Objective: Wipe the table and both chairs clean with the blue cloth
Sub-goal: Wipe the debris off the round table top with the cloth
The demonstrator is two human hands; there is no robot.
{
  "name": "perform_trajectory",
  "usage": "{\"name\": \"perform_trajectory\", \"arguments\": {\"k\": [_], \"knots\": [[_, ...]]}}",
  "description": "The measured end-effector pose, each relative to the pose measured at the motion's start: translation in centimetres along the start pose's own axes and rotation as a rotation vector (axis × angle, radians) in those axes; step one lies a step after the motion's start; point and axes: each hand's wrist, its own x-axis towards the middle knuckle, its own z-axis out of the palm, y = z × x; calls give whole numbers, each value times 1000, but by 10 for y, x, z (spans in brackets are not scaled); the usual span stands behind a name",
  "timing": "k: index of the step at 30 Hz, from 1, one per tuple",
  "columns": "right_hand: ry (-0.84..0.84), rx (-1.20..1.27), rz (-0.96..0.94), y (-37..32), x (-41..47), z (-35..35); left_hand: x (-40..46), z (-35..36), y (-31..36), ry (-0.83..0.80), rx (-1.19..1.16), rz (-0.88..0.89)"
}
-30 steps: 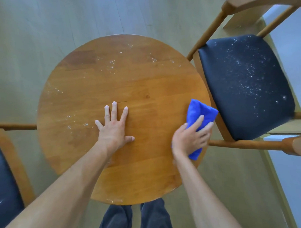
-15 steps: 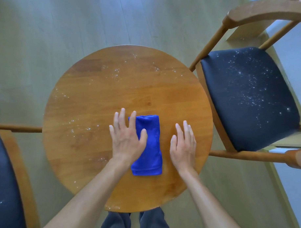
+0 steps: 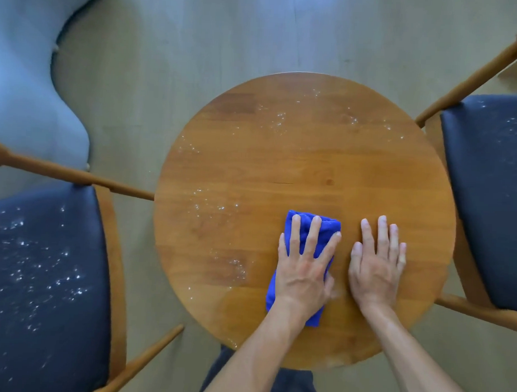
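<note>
your left hand [image 3: 303,269] lay flat with straight fingers on the folded blue cloth [image 3: 316,227], pressing it onto the near part of the round brown wooden table [image 3: 340,169], and your right hand [image 3: 376,264] lay flat on the bare wood just beside it, holding nothing. white crumbs [image 3: 216,207] sat to the cloth's left. a fast push could have knocked them onto the floor or the dark blue chair seat [image 3: 43,276].

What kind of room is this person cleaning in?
Probably a home dining corner or small café: a round wooden table, two wooden chairs with dark padded seats speckled with white crumbs, and a pale wood-look floor.
</note>
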Motion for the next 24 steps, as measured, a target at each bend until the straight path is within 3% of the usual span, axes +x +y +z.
{"name": "perform_trajectory", "arguments": {"k": [4,8,11,15,17,24], "knots": [[-30,33,25,-4,0,-4,-18,-10,-78,101,-13,8],[-36,37,31,-5,0,-5,-30,-35,-182,253,28,-214],[-18,32,38,-7,-1,-4,-30,-49,-222,260,19,-351],[8,10,36,-8,-2,-3,-20,-46,-195,263,13,-485],[8,2,30,-9,-2,-2,-13,-39,-164,258,15,-469],[36,-21,4,-3,-2,3,-25,1,-19,137,-77,30]]}}
